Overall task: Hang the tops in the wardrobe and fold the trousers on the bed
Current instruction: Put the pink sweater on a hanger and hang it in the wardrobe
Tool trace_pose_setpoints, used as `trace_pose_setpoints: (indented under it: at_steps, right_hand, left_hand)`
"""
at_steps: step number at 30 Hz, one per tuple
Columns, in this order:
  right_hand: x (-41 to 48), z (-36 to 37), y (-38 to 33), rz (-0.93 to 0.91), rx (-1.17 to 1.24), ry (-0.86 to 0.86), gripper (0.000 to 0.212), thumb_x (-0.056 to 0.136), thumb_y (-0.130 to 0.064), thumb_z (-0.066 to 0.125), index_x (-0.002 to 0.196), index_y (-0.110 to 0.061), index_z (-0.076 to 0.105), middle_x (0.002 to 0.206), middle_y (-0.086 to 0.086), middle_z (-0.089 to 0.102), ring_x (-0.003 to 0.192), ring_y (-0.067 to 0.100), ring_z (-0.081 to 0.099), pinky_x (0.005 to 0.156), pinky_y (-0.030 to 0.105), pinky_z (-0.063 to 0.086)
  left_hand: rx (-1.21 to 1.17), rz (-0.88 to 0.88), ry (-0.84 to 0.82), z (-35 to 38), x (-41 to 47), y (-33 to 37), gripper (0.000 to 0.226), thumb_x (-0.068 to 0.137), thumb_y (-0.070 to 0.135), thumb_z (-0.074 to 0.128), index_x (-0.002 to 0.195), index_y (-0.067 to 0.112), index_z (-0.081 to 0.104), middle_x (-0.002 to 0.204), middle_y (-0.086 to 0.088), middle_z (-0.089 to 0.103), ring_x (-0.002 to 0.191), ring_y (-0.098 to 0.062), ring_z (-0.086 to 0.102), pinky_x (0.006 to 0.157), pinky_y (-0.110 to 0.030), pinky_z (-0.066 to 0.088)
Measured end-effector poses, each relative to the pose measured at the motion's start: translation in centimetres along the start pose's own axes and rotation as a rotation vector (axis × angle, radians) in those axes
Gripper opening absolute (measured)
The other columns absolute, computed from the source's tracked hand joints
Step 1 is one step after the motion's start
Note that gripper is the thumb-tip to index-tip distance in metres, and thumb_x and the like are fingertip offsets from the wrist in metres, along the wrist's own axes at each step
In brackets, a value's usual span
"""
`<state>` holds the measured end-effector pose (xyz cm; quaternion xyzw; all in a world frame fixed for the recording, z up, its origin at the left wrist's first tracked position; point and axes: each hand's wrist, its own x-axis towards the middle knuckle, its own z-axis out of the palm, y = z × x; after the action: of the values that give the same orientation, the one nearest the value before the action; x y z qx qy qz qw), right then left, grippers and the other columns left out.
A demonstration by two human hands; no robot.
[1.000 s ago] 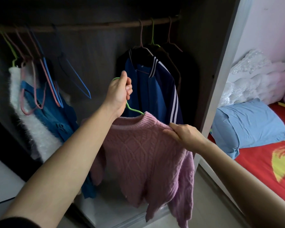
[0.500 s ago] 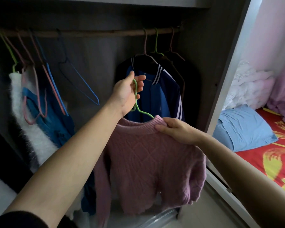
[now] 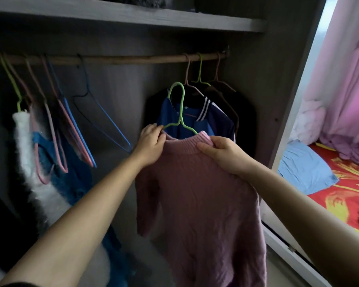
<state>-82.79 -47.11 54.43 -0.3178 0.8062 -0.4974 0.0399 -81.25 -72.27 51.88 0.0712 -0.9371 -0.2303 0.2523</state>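
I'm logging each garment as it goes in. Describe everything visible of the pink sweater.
The pink sweater is a soft textured knit with a ribbed round collar and a limp hanging sleeve. It hangs on a green hanger, whose arms run into the collar and whose hook is free below the rail. The right hand pinches the collar's right side; the left hand grips the hanger arm at the collar's left edge.

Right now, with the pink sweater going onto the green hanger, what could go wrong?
1. The left arm of the green hanger shows outside the collar of the pink sweater by the left hand; left unseated, the sweater could slide off that side.
2. The right hand grips the collar knit; pulling hard may stretch it.
3. The hook is free below the rail, right in front of the navy jacket, and might snag it.
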Motion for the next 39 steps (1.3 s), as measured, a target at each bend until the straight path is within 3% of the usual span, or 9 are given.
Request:
trace_pose_setpoints:
  at_steps: [3,8,14,17,21,23,28,34,39]
  right_hand:
    - [2.5,0.3,-1.3,-0.006,0.07,0.022,0.024,0.098,-0.034,0.062,0.085,-0.014,0.068,0.071,-0.007,0.069,0.065,0.003,0.063,0.06,0.024,0.052]
    - [8.3,0.1,-2.3,-0.022,0.117,0.077,0.028,0.098,-0.034,0.063,0.1,-0.008,0.073,0.096,0.014,0.076,0.093,0.031,0.072,0.087,0.05,0.058]
    - [16.1,-1.2,-2.6,-0.069,0.149,0.042,0.023,0.099,-0.034,0.061,0.104,-0.015,0.073,0.093,0.0,0.075,0.083,0.011,0.071,0.077,0.021,0.059]
    - [20.2,-2.0,-2.7,-0.092,0.199,0.038,0.027,0.099,-0.033,0.061,0.112,-0.013,0.073,0.102,0.004,0.076,0.095,0.018,0.072,0.09,0.035,0.058]
    - [24.8,-1.8,-1.3,-0.081,0.177,0.02,0.028,0.099,-0.031,0.063,0.108,-0.008,0.073,0.102,0.009,0.076,0.097,0.023,0.072,0.09,0.039,0.058]
    - [26.0,-1.0,0.2,-0.081,0.079,-0.012,0.028,0.097,-0.033,0.063,0.101,-0.007,0.073,0.098,0.011,0.075,0.095,0.026,0.071,0.087,0.042,0.057]
    - [26.4,-0.4,2.8,-0.135,-0.176,-0.033,0.027,0.098,-0.043,0.056,0.08,-0.023,0.056,0.082,-0.004,0.061,0.081,0.016,0.058,0.063,0.028,0.041]
    - [24.0,-0.7,2.7,-0.228,-0.608,0.092,0.037,0.098,-0.053,0.047,0.103,-0.017,0.052,0.108,0.012,0.066,0.101,0.037,0.062,0.076,0.043,0.05]
    - [17.4,-0.1,5.6,-0.248,-0.738,0.289,0.053,0.1,-0.042,0.047,0.147,-0.018,0.04,0.129,0.013,0.053,0.109,0.036,0.059,0.073,0.044,0.05]
  left_hand:
    - [-0.062,-0.041,0.02,-0.6,3.4,-0.4,0.046,0.106,0.02,0.038,0.149,0.004,0.039,0.158,-0.02,0.031,0.148,-0.03,0.023,0.12,-0.032,0.013]
    - [-0.018,-0.006,0.04,-1.9,8.1,-1.1,0.044,0.107,0.018,0.035,0.149,0.008,0.041,0.155,-0.013,0.038,0.144,-0.027,0.031,0.117,-0.029,0.018]
    - [-0.031,-0.044,0.113,-1.9,15.4,-2.1,0.047,0.106,0.022,0.036,0.153,0.012,0.035,0.155,-0.013,0.04,0.143,-0.029,0.035,0.118,-0.033,0.026]
    - [-0.052,-0.11,0.139,-2.2,19.7,-2.7,0.051,0.106,0.024,0.037,0.156,0.026,0.026,0.154,-0.014,0.039,0.143,-0.031,0.035,0.117,-0.034,0.028]
    - [0.016,-0.18,0.154,-0.7,24.1,-3.2,0.05,0.105,0.025,0.035,0.154,0.034,0.028,0.149,-0.023,0.039,0.139,-0.038,0.034,0.117,-0.037,0.026]
    - [-0.004,-0.211,0.108,1.0,24.7,-3.7,0.05,0.105,0.024,0.037,0.154,0.032,0.031,0.148,-0.024,0.041,0.137,-0.039,0.037,0.115,-0.035,0.03]
    - [-0.117,-0.207,0.115,4.2,24.0,-5.5,0.057,0.1,0.018,0.042,0.155,0.025,0.028,0.142,-0.021,0.05,0.132,-0.037,0.046,0.11,-0.041,0.038]
    - [0.034,-0.154,0.18,2.8,20.5,-4.6,0.054,0.104,0.023,0.04,0.156,0.019,0.026,0.153,-0.023,0.035,0.14,-0.039,0.036,0.115,-0.041,0.031]
    - [0.072,-0.04,0.276,4.6,10.9,-4.3,0.054,0.1,0.035,0.034,0.149,0.013,0.043,0.145,-0.017,0.047,0.134,-0.036,0.041,0.112,-0.043,0.033]
